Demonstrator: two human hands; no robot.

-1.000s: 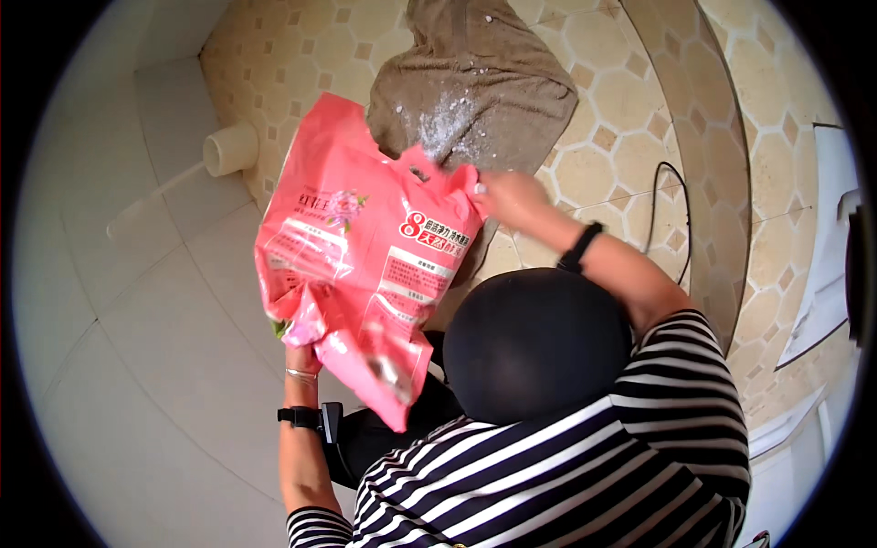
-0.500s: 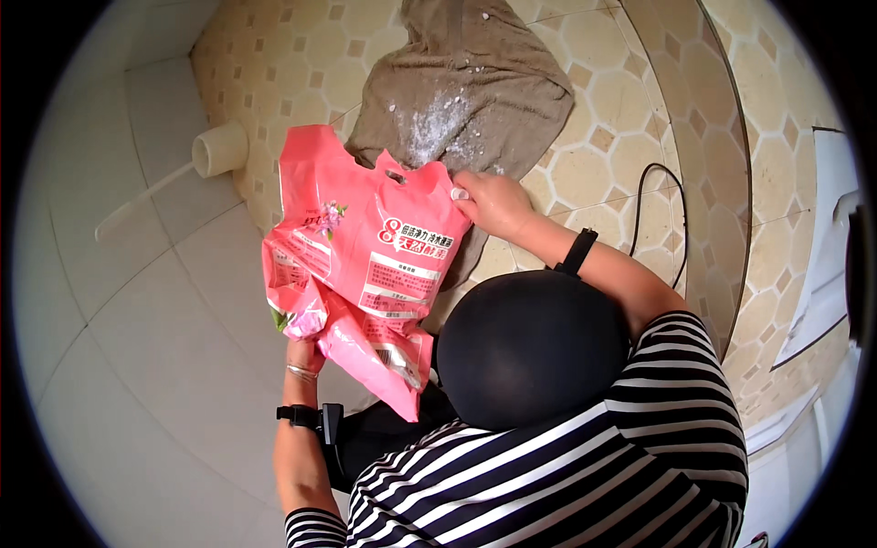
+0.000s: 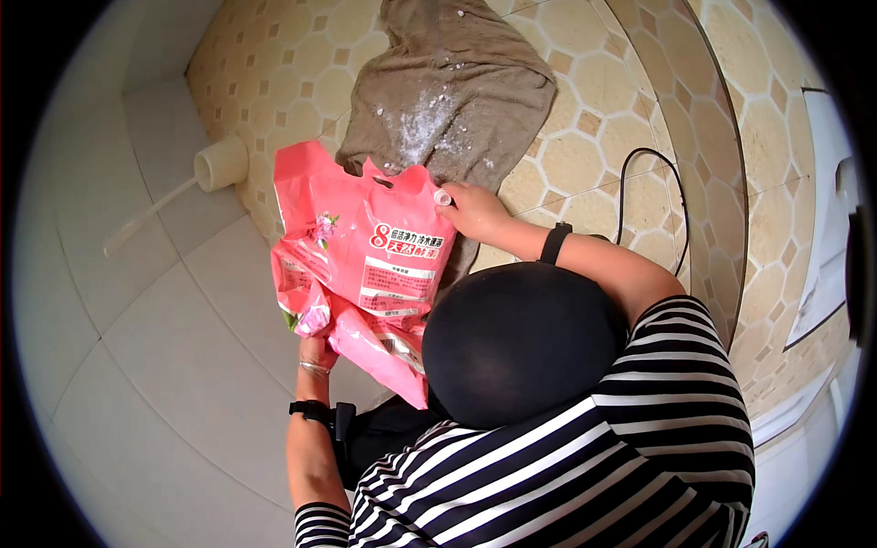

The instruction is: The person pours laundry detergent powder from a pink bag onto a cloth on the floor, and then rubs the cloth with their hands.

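A large pink detergent bag [image 3: 338,205], crumpled in its lower half, slants in front of me. By its top right corner, beside the white round spout [image 3: 442,197], my right hand [image 3: 477,214] pinches it closed between the fingers. My left hand [image 3: 318,350] grips the bag from below at the lower left, its fingers mostly hidden by the plastic. Just beyond the bag's top edge a brown towel [image 3: 493,82] lies spread on the floor. White powder [image 3: 426,128] with small lumps is scattered over the towel.
To the left a cream pipe stub [image 3: 222,163] with a thin white tube [image 3: 151,217] stands by the pale wall [image 3: 183,320]. A thin black cable [image 3: 683,205] loops over the patterned tile floor [image 3: 598,119] on the right, near a raised curved ledge [image 3: 708,173].
The bag's top has dropped slightly toward me, and my left forearm has shifted a little right. My right hand keeps its hold at the spout corner. The whole view has shifted slightly.
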